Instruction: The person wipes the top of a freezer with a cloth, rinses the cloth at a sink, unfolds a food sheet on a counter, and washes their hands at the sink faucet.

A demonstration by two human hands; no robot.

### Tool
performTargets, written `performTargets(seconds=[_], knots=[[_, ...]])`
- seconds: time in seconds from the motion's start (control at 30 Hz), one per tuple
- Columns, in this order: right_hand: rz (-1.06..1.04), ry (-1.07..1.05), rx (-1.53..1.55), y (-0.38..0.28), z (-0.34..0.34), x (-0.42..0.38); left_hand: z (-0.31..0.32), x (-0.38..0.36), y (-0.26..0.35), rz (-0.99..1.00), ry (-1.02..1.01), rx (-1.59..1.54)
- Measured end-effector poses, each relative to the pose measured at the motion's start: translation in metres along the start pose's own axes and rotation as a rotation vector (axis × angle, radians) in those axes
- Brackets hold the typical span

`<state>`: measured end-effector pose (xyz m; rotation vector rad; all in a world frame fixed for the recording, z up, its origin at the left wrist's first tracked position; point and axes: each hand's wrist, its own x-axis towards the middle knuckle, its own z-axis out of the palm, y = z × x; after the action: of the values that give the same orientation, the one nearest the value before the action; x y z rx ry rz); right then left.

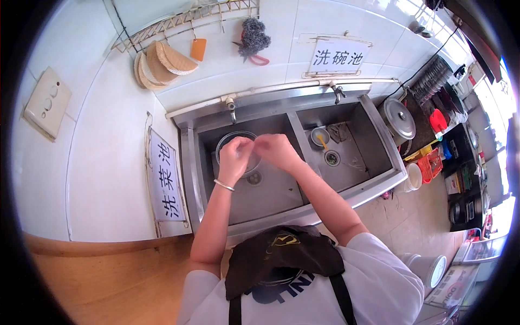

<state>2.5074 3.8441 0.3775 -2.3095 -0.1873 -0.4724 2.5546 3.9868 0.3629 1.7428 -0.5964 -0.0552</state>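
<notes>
My left hand [234,157], with a bangle at the wrist, is raised over the left basin of a steel double sink [271,203]. Its fingers are pinched together. Close against its fingertips is my right hand [277,153], also closed and slightly blurred. Whatever lies between the fingers is too small or hidden to make out. Below both hands, a round bowl [221,145] sits under the left tap [231,110], partly covered by my left hand. The basin's drain [254,177] shows just below the hands.
In the right basin are a small metal bowl [319,134] with a yellow handle and a crumpled dark cloth [340,132]. Above it is the right tap [338,95]. A lidded pot [399,118] stands to the right. A scrubber [254,39] hangs on the wall.
</notes>
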Motion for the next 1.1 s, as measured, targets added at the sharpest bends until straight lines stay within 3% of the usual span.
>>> performTargets(seconds=[0.07,0.1,0.13,0.17,0.37,0.47,0.77,0.87,0.93,0.97,1.03,1.1], knots=[[0.293,-0.059,0.524,0.001,-0.001,-0.001,-0.001,-0.001,0.008,0.032,0.013,-0.059],[0.294,-0.060,0.525,0.005,0.002,-0.002,-0.001,-0.001,0.010,0.164,0.006,0.003],[0.406,-0.105,0.733,0.008,0.005,-0.002,-0.001,0.000,0.012,0.296,-0.001,0.065],[0.518,-0.150,0.940,0.011,0.008,-0.003,-0.002,0.000,0.014,0.297,-0.003,0.065],[0.814,-0.212,1.290,0.020,0.020,-0.008,-0.008,0.003,0.012,0.453,-0.119,0.307],[0.950,-0.175,1.297,0.015,0.020,-0.009,-0.006,0.002,0.009,0.512,-0.115,0.438],[0.840,-0.236,1.654,0.021,0.031,-0.010,-0.004,0.001,0.007,0.498,-0.003,0.343],[0.911,-0.236,1.670,0.015,0.024,-0.009,-0.004,0.002,0.009,0.442,-0.008,0.342],[0.837,-0.258,1.623,0.016,0.027,-0.008,-0.002,0.000,0.006,0.267,-0.020,-0.006],[0.763,-0.278,1.574,0.016,0.027,-0.008,-0.002,0.000,0.003,0.269,-0.019,-0.006],[0.727,-0.280,1.588,0.015,0.023,-0.007,-0.005,0.000,-0.003,0.023,-0.004,-0.355],[0.693,-0.281,1.602,0.010,0.017,-0.007,-0.007,0.003,-0.008,-0.022,0.034,-0.348]])
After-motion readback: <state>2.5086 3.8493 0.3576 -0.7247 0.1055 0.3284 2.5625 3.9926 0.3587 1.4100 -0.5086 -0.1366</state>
